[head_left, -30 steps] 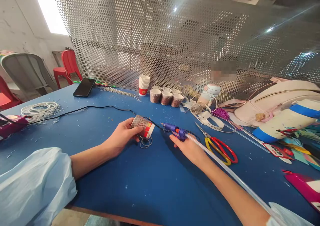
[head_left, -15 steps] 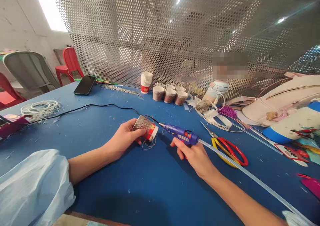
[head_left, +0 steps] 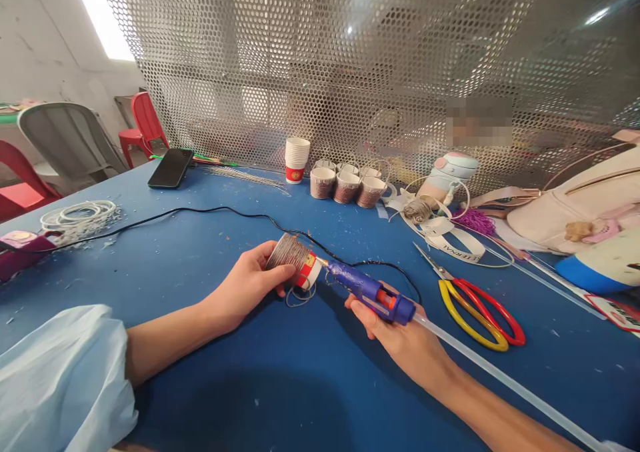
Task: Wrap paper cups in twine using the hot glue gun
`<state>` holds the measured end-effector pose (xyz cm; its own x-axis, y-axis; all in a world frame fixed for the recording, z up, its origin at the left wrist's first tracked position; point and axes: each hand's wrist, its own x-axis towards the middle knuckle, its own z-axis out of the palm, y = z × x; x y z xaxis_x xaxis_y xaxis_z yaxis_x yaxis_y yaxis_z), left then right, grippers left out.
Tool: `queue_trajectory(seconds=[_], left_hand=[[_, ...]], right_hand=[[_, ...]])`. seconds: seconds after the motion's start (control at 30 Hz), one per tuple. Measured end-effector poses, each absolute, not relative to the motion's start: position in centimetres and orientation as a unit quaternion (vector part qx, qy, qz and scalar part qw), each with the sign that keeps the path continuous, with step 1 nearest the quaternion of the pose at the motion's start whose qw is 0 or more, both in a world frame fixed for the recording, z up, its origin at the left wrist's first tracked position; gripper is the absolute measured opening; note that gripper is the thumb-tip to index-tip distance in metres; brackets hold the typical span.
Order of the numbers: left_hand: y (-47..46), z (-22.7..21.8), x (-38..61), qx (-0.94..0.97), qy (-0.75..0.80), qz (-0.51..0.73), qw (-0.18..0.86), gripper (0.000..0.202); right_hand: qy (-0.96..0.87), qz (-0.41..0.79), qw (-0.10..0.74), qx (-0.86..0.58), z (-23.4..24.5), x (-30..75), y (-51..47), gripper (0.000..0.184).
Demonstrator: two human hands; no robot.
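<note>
My left hand [head_left: 255,280] is closed around a paper cup [head_left: 294,260] lying on its side in the grip. Grey-brown cord wraps most of the cup, while a red and white band by the rim is bare. A loose loop of cord [head_left: 301,297] hangs below the rim. In my right hand [head_left: 395,329] is a blue hot glue gun [head_left: 367,285], its metal nozzle pointing left at the cup's bare band. Whether the nozzle touches the cup I cannot tell. A long clear glue stick [head_left: 500,372] runs out of the gun's back.
Scissors [head_left: 470,305] with red and yellow handles lie right of the gun. Behind stand several cord-wrapped cups [head_left: 347,187] and a stack of paper cups [head_left: 297,161]. A black cable [head_left: 225,209] crosses the table. A phone [head_left: 171,169] and coiled white cord [head_left: 80,216] are left.
The glue gun's nozzle has come closer to the cup's bare band, and its back end has dropped to the right. The view has shifted slightly. My left hand keeps its hold.
</note>
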<state>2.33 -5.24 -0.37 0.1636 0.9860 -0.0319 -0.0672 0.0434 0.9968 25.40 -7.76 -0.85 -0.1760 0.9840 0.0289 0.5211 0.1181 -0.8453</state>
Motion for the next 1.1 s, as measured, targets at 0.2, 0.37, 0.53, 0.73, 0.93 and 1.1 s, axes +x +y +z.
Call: queue_trajectory(seconds=[0.2, 0.37, 0.53, 0.73, 0.93, 1.1], left_hand=[[-5.3, -0.3, 2.1, 0.513, 0.452, 0.454, 0.571, 0.022], [-5.2, -0.1, 2.0, 0.521, 0.460, 0.454, 0.558, 0.021], [-5.2, 0.2, 1.9, 0.534, 0.469, 0.450, 0.541, 0.021], [-4.9, -0.2, 1.7, 0.541, 0.471, 0.457, 0.526, 0.022], [-5.1, -0.1, 1.8, 0.548, 0.480, 0.444, 0.523, 0.021], [-5.3, 0.1, 1.8, 0.549, 0.487, 0.435, 0.522, 0.022]], right_hand=[[-0.656, 0.373, 0.334, -0.565, 0.4, 25.4, -8.6, 0.030], [-0.655, 0.371, 0.326, -0.571, 0.4, 25.6, -8.4, 0.034], [-0.643, 0.373, 0.314, -0.591, 0.5, 25.3, -8.6, 0.035], [-0.648, 0.361, 0.324, -0.587, 0.5, 24.9, -9.1, 0.029], [-0.660, 0.370, 0.303, -0.579, 0.5, 25.1, -9.0, 0.031], [-0.667, 0.356, 0.315, -0.574, 0.5, 25.0, -9.1, 0.028]])
